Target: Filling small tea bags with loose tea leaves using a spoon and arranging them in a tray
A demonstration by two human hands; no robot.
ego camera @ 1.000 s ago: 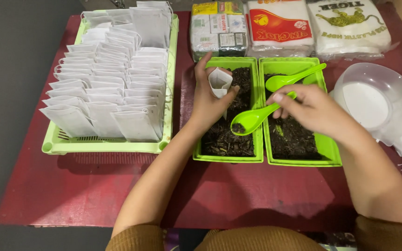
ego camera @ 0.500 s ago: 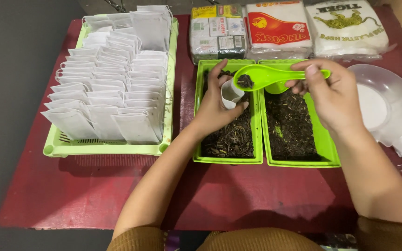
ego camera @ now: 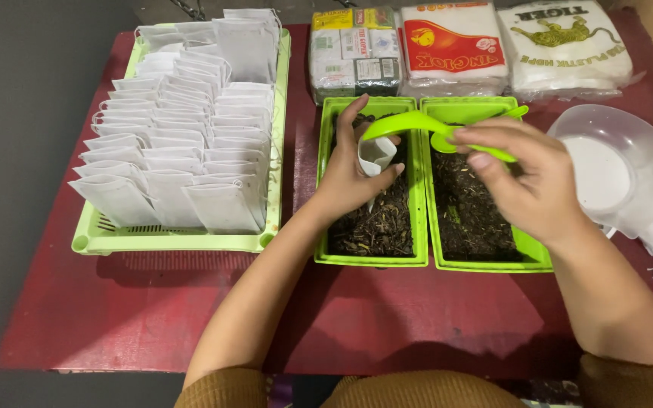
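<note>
My left hand (ego camera: pixel 351 180) holds a small white paper bag (ego camera: pixel 376 156) open and upright over the left green tray (ego camera: pixel 372 259) of dark dried leaves. My right hand (ego camera: pixel 527 177) grips the handle of a green plastic scoop (ego camera: pixel 406 123), whose bowl is tipped over the mouth of the bag. A second green scoop (ego camera: pixel 447 140) lies in the right green tray (ego camera: pixel 485 264), which also holds dark leaves.
A light green basket (ego camera: pixel 183 240) at the left holds several rows of filled white bags. Three packets (ego camera: pixel 455 45) stand along the back edge of the red table (ego camera: pixel 153 310). A clear plastic bowl (ego camera: pixel 617 162) with white bags sits at the right.
My right hand lifted the scoop out of the right tray and swung it left, tilting its bowl over the bag in my left hand.
</note>
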